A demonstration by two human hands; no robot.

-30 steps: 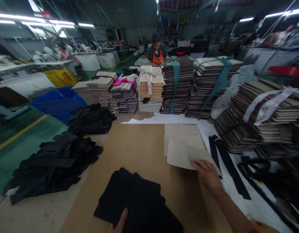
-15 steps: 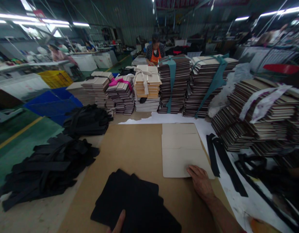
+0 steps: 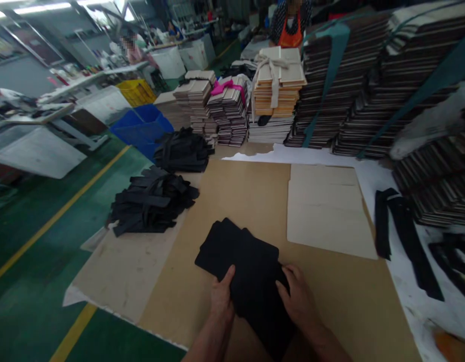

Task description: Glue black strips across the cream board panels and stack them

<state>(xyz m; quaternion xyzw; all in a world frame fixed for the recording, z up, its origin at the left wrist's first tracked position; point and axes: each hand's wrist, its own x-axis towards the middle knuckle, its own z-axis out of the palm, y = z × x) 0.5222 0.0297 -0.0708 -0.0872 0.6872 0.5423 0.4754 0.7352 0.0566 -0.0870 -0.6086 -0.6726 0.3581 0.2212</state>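
Note:
Several flat black panels (image 3: 242, 256) with rounded corners lie fanned over one another above the brown board. My left hand (image 3: 222, 296) grips them at their lower left edge, thumb on top and fingers hidden beneath. At the right edge, my right hand (image 3: 298, 296) pinches the panels between thumb and fingers. To the right, beige card pieces (image 3: 328, 208) lie flat and close together on the brown board (image 3: 251, 188), with neither hand touching them.
Heaps of black strips (image 3: 153, 201) lie along the table's left side. Tied stacks of panels (image 3: 341, 75) line the back, and black bands (image 3: 409, 241) rest on white sheeting at right. A blue crate (image 3: 142, 125) stands beyond the left edge. A person in an orange apron (image 3: 291, 30) is behind the stacks.
My right hand has left the beige card and come to the black panels' right edge. My left hand has moved further up the panels. The view has turned left and down.

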